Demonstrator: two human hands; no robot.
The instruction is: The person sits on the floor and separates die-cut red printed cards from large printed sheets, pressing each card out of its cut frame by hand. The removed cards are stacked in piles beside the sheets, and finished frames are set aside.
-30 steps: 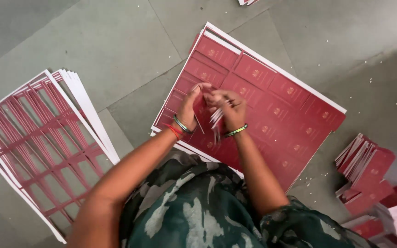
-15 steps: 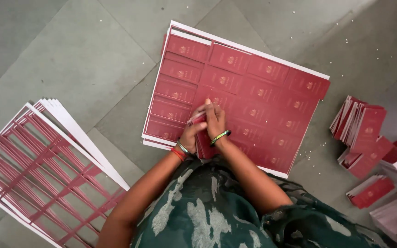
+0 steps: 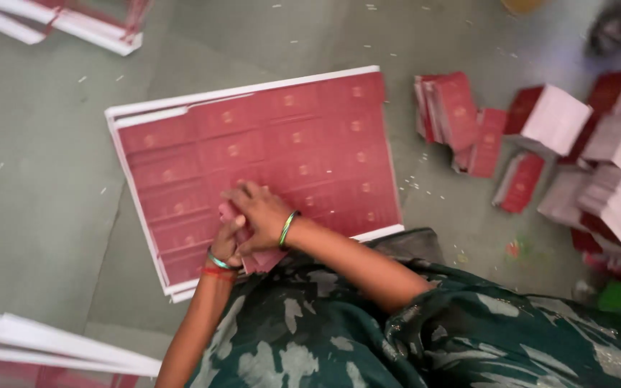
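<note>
I see both hands at the near edge of the stack of red printed sheets [image 3: 267, 151] lying on the grey floor [image 3: 44, 187]. My left hand [image 3: 228, 241] curls its fingers around a small bundle of red cards [image 3: 261, 260]; my right hand [image 3: 264, 213] lies flat over it, fingers pressed down on the cards and the top sheet. Loose card piles [image 3: 461, 118] sit well apart to the right, and white-edged sheet stacks [image 3: 52, 352] at lower left.

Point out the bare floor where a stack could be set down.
Bare grey floor lies left of the red printed sheet stack, and above it toward the top. Right is crowded: loose red card bundles and white-edged bundles.
</note>
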